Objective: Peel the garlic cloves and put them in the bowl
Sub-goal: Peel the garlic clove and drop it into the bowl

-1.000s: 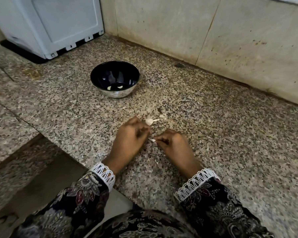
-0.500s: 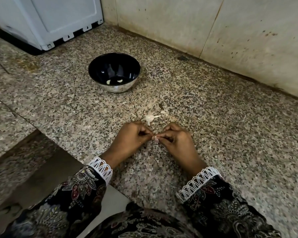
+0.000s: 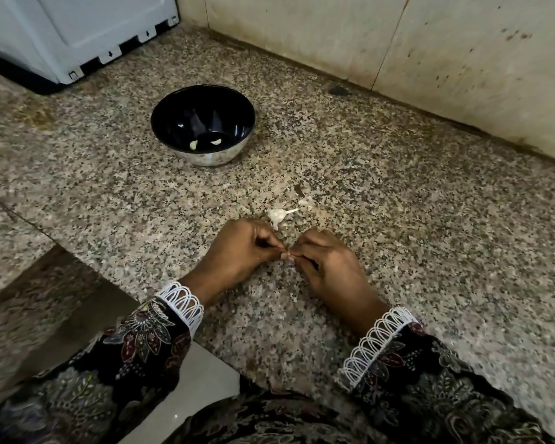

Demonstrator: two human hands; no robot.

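Both hands, left (image 3: pixel 237 248) & right (image 3: pixel 324 264), pinch small pale garlic clove (image 3: pixel 285 255): we're mid-peel; next, drop it in black steel-sided bowl (image 3: pixel 173 113) at 11 o'clock.

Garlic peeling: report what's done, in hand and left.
Done: two peeled cloves lie in the bowl. In hand: left hand and right hand pinch a small clove between them. Left: that clove and the garlic piece on the counter.
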